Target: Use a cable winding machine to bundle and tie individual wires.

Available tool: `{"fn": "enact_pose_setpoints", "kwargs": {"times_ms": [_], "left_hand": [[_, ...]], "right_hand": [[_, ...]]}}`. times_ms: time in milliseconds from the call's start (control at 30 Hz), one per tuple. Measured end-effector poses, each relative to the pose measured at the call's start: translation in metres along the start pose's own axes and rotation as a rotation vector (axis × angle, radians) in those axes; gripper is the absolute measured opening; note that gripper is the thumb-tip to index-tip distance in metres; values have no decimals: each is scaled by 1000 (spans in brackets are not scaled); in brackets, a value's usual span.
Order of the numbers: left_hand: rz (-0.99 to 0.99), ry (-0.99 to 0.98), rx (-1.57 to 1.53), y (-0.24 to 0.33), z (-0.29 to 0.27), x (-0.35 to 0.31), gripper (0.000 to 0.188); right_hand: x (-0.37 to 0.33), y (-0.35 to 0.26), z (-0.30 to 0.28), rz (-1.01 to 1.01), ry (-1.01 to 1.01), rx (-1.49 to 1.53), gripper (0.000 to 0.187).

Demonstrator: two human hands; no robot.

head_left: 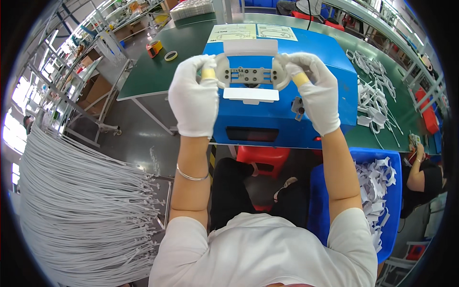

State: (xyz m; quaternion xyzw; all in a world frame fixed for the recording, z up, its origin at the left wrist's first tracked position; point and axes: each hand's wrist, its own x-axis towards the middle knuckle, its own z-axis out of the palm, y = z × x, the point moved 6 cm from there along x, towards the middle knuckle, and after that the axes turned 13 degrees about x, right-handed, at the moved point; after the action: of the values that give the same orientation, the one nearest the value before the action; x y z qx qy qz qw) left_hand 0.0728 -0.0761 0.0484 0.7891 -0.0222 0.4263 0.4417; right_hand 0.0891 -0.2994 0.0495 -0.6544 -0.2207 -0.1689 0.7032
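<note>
On the green worktop (186, 40) sits a big blue machine (306, 125). Over it, your left hand (195, 98) and right hand (319, 93) pinch smooth, curved white loops (221, 64), one beside each end of a small grey metal plate (260, 74).

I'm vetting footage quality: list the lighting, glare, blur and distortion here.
Head view, far left: windows burnt out to white; head view, left: pale sheen on the grey floor; head view, right: green table's far edge bowed; head view, corners: black; head view, upper centre: left hand and right hand reasonably sharp, no obvious motion blur.
</note>
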Motion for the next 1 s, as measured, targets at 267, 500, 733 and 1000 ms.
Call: {"fn": "enact_pose_setpoints", "kwargs": {"times_ms": [267,500,733,1000], "left_hand": [[384,60,150,-2,5,-21,29],[411,-344,661,-77,-52,-48,24],[-138,-983,2175,-218,-211,-23,23],[-171,-1298,1614,-201,-179,-34,25]], "right_hand": [[0,-1,-1,-47,-23,-305,31],[-86,20,-48,-291,273,-323,26],[-184,111,-65,368,116,-331,21],[-217,107,12,384,-240,-167,16]]}}
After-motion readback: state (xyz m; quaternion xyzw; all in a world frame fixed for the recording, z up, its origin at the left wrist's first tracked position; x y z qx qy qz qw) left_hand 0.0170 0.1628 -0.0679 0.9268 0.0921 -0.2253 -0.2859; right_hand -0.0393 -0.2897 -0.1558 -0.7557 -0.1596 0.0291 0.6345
